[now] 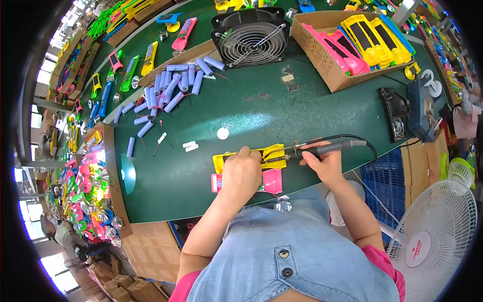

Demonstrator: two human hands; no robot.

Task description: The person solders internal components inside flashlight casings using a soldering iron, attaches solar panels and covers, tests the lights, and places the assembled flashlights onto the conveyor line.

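Observation:
My right hand (324, 160) is closed round the dark handle of a soldering iron (334, 147), with a thin metal tube along its front. Its tip points left, over a yellow plastic flashlight housing (275, 152) on the green bench. My left hand (242, 172) lies over the middle of that housing with its fingers pinched; what they grip is hidden. Just nearer to me, partly under the left hand, is a pink flashlight housing (272, 181). At the bench's front edge, by the pink housing, sits a small silver reflector (283, 205).
Loose purple battery cells (168, 86) are heaped at the back left. A black fan (251, 40) stands at the back beside a cardboard box (327, 60) of yellow, pink and blue housings. At right are a blue soldering device (421, 110) and a white fan (427, 246).

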